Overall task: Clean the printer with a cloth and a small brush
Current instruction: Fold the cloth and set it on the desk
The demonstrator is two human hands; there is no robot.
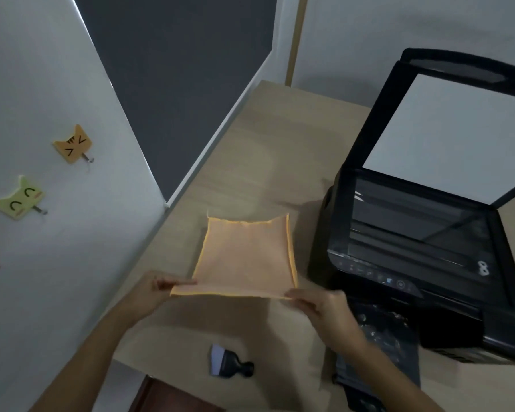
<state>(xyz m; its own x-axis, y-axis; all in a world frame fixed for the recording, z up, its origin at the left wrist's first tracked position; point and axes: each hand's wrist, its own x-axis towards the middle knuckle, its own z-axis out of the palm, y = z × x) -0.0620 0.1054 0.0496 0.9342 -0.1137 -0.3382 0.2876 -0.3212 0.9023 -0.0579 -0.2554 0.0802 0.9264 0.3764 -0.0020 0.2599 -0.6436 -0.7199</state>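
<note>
An orange cloth (pixel 246 257) is hanging spread out above the wooden table (pixel 280 120), just left of the black printer (pixel 414 233). The left hand (pixel 150 288) is pinching its near left corner and the right hand (pixel 321 307) is pinching its near right corner, stretching the near edge taut. The printer's lid (pixel 446 135) is standing open. A small brush (pixel 229 361) is lying on the table near the front edge, below the cloth.
</note>
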